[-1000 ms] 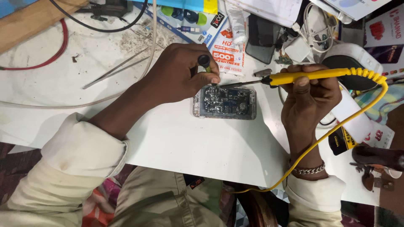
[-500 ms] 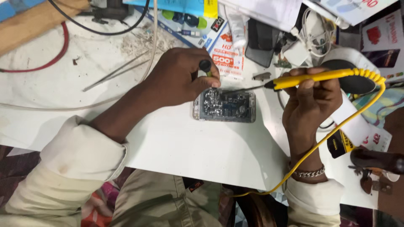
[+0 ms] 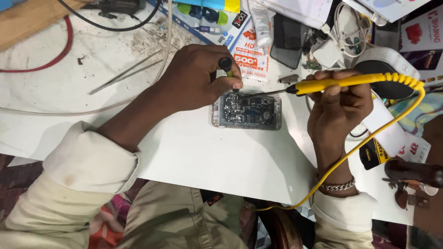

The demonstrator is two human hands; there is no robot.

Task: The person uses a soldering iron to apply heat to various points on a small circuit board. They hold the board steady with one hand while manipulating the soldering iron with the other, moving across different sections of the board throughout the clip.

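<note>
Opened phone (image 3: pixel 247 110) lies mid-table (image 3: pixel 194 152), board bare. My left hand (image 3: pixel 196 76) pinches small screwdriver (image 3: pixel 227 67) above phone's top-left corner. My right hand (image 3: pixel 339 103) grips yellow soldering iron (image 3: pixel 341 83), tip over phone's top edge. Back cover off; I judge board work unfinished.

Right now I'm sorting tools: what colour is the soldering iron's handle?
Yellow, seen in the head view: soldering iron.

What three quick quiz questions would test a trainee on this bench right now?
1. True or false: the right hand holds the yellow soldering iron.
2. Which hand pinches the small dark-capped tool over the opened phone?
3. The iron's yellow cord runs: A) over the tweezers, B) past the right wrist, C) under the phone.

Key: 1 true; 2 the left hand; 3 B.
</note>
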